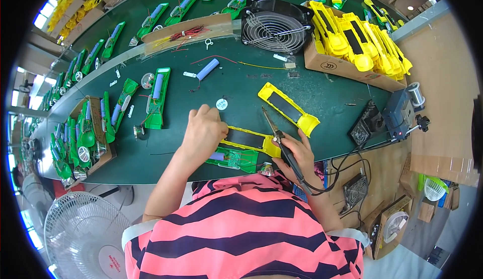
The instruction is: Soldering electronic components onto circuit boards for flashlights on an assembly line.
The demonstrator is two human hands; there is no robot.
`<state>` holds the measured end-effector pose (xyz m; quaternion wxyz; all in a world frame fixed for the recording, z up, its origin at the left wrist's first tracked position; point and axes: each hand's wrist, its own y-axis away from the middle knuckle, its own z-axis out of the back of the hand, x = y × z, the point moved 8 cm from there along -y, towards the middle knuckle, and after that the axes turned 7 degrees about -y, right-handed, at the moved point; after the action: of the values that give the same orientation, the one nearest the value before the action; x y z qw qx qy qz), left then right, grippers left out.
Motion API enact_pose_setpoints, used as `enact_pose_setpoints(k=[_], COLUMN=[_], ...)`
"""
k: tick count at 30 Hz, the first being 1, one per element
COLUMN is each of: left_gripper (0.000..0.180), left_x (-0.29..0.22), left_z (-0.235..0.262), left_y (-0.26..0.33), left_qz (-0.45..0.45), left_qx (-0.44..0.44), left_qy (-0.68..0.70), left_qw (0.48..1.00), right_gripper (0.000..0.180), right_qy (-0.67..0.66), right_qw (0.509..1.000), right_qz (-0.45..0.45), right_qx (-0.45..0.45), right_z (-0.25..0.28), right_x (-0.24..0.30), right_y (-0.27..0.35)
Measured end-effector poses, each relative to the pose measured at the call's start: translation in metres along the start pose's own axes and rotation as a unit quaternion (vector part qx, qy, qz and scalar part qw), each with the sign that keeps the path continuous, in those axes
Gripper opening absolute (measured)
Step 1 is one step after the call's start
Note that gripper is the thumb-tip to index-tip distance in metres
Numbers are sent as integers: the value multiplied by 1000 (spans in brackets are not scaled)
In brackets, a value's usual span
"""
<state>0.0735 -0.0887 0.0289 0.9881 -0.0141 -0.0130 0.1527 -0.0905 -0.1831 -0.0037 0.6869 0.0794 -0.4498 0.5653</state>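
Note:
My left hand [203,128] presses down on a yellow housing half with a dark panel [249,139], its fingers curled over the left end. Just below the housing lies a green housing half [236,158] with a circuit board and a blue cylindrical battery inside. My right hand [297,153] grips a soldering iron [279,137] like a pen, its tip pointing up and away above the yellow housing. The iron's black cable runs off to the right. A second yellow housing half [288,109] lies on the green table just beyond.
A cardboard box of yellow housings [352,40] stands at the back right beside a black fan [274,27]. A soldering station [400,110] sits at the right edge. Green housings [157,98] and a box of green parts [83,138] lie left. A loose blue battery [207,69] lies behind.

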Motion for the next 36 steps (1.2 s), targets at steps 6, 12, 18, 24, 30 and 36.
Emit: enact_pose_setpoints(k=[6,12,18,24,30,36], left_gripper=[13,6,10,14,5,3], left_x=[-52,-63,-64,-57,-43,-35], left_z=[41,11,-3,1,-9,-19], left_y=[18,27,24,26,13,8], left_qz=[-137,-114,-51,-28,29,46], left_qx=[-70,-101,-75,-187,-117,-56], left_qy=[197,112,124,191,144,180], left_qw=[968,982,988,963,982,981], right_gripper=[54,54,54,57,53,22], right_qy=[-12,-39,-63,-83,-123,-131], right_qw=[1000,999,998,996,992,987], right_qz=[7,-10,-24,27,33,71], right_qx=[-10,-4,-8,-13,9,-51], right_z=[2,1,1,-4,-7,38], right_x=[2,2,-2,1,7,19], right_y=[0,-2,-5,-17,-23,-23])
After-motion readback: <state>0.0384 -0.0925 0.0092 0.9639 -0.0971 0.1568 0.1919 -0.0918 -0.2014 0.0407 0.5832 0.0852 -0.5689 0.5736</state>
